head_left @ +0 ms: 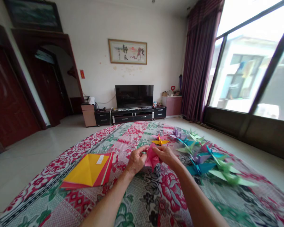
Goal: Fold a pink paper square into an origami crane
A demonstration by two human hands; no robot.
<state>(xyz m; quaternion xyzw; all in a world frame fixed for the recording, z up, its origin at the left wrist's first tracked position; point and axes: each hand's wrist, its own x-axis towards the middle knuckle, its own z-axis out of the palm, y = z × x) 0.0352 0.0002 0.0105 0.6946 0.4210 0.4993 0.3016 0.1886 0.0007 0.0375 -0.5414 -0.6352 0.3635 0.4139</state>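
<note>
A pink folded paper piece (151,158) is held between both hands above the flowered cloth (156,198). My left hand (136,159) pinches its left side with closed fingers. My right hand (165,154) grips its right side from above, fingers curled. A stack of coloured paper sheets (90,170), yellow on top, lies to the left of my left hand. Just beyond the hands sits a yellow paper crane (160,141).
Several finished paper cranes (203,157) in green, blue and purple lie on the cloth to the right. A TV (134,96) on a low black cabinet stands at the far wall. Dark doors are on the left, a big window with purple curtains on the right.
</note>
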